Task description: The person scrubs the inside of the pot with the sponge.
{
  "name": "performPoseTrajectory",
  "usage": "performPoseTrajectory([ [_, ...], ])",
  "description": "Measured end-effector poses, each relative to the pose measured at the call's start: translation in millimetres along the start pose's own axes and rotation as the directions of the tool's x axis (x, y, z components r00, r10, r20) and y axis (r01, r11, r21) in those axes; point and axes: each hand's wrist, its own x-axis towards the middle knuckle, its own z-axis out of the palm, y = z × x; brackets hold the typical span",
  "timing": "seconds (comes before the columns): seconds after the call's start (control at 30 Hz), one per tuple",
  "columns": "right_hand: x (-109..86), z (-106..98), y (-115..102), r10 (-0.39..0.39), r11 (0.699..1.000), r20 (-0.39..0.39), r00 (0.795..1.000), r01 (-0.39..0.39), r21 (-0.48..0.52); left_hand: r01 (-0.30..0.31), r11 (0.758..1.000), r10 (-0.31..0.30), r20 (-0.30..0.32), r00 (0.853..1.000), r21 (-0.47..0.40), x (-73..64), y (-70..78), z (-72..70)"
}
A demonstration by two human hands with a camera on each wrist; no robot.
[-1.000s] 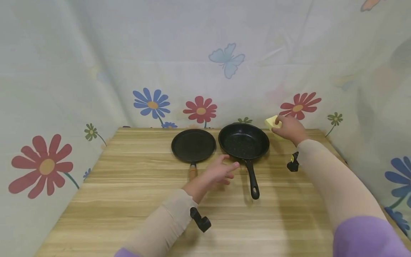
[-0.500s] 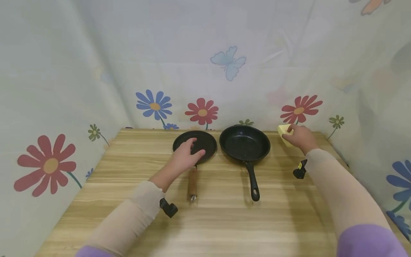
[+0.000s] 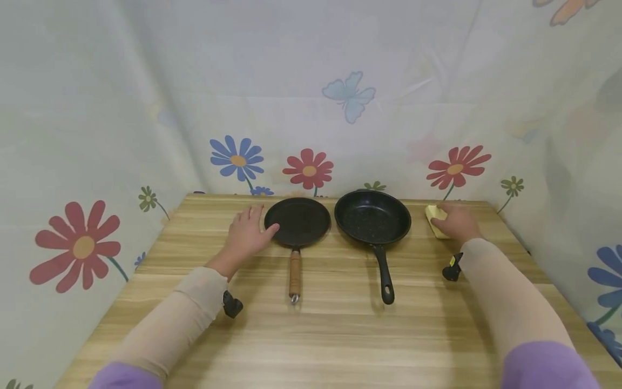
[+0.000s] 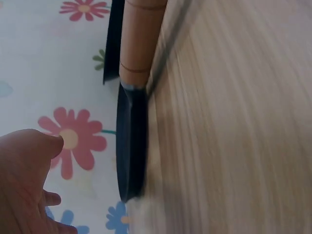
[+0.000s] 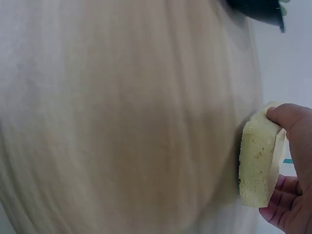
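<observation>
My right hand (image 3: 459,222) pinches a pale yellow sponge (image 5: 258,158) between thumb and fingers at the back right of the table. In the right wrist view the sponge's lower side is at or close to the tabletop; I cannot tell whether it touches. My left hand (image 3: 244,233) is just left of a flat black griddle pan (image 3: 297,222) with a wooden handle (image 3: 295,273). Its fingers are spread and relaxed, and nothing is in them. A deeper black frying pan (image 3: 372,217) sits right of the griddle pan, its black handle pointing toward me.
Both pans lie side by side near the back of the wood-grain table (image 3: 335,335). A flowered cloth (image 3: 272,108) hangs behind the table and along its sides. Small black devices are strapped to both wrists.
My left hand has moved left, from between the pan handles, past the griddle pan to its left side. The right hand has carried the sponge right and down toward the table.
</observation>
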Motion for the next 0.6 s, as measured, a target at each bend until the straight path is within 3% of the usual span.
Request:
performPoseTrajectory([
  [0.3, -3.2, 12.6, -2.9, 0.065, 0.995, 0.014, 0.998, -0.063, -0.08, 0.059, 0.998, -0.059, -0.007, 0.998, -0.015, 10.2, -17.2, 5.4],
  [0.47, -2.4, 4.7, -7.9, 0.117, 0.987, 0.135, 0.984, -0.1, -0.128, 0.068, 0.998, -0.068, -0.007, 0.998, -0.003, 12.8, -23.7, 4.6],
  [0.6, -3.3, -19.3, -23.3, 0.164, 0.984, 0.22, 0.961, -0.143, -0.111, 0.071, 0.997, -0.071, -0.001, 0.997, 0.022, 17.8, -29.3, 2.5],
])
